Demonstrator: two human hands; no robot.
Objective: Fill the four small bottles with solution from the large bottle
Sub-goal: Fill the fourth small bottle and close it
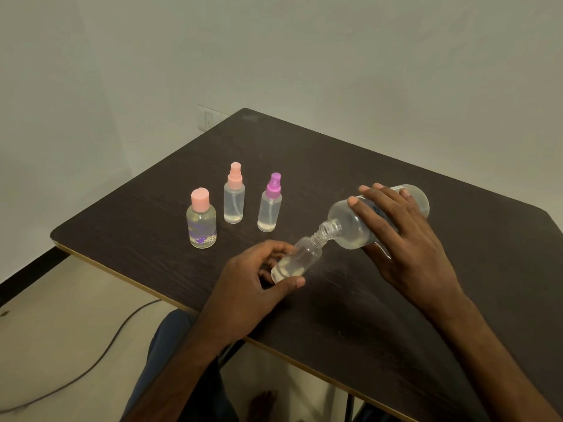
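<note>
My right hand grips the large clear bottle, tipped on its side with its open neck pointing down-left. Its mouth meets the mouth of a small uncapped clear bottle, which my left hand holds tilted above the dark table. Clear liquid lies in the small bottle's lower part. Three capped small bottles stand upright at the left: a round one with a pink cap, a spray bottle with a pink top and a spray bottle with a purple top. Each holds clear liquid.
The table's left edge and near edge run close to my arms. Below it lie a pale floor, a dark cable and my legs. A wall socket sits behind the far corner.
</note>
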